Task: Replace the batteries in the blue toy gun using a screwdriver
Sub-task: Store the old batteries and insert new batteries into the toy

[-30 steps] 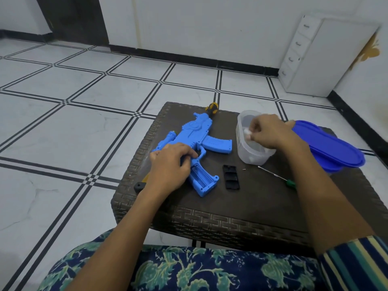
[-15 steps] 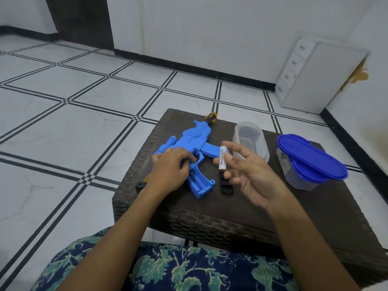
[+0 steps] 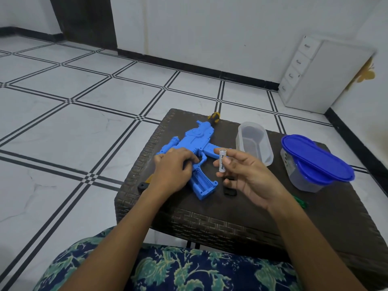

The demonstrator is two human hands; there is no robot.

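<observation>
The battery label, partly covered, reads "Hev…ht".

A single wide-angle head-worn camera looks forward and down, close over the dark table, taking in tiled floor and white wall beyond.

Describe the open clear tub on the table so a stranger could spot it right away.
On the dark woven table, look toward the far side, between the blue toy gun and the blue-lidded container. The open clear tub stands there, oval and see-through. Unlike that neighbour, it has no lid.
</observation>
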